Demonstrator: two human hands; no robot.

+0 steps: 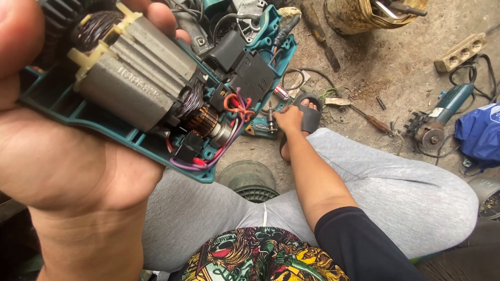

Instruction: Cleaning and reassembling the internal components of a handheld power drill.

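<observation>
The left fingers [156, 15] curl over the far edge of an opened teal power tool [156, 99], with the thumb at the near top corner, so the left hand [62, 156] grips the housing close under the camera. Inside the shell lie a grey motor [130, 78], copper windings and a bundle of red and purple wires [229, 119]. The tool's long axis runs from upper left down to lower right, its wired end pointing toward the right hand [288, 118]. That hand reaches well forward and down to the ground, its fingers closed round a small metal part [271, 120] standing upright just beside a black sandal [311, 117]. The part lies below and to the right of the tool's lower end, well apart from the left hand, so the right hand is plainly the nearer one. Farther right on the dirt floor lie an angle grinder [442, 112], a screwdriver [367, 118] and a power strip [461, 51]; a blue bag [482, 132] sits at the edge.
</observation>
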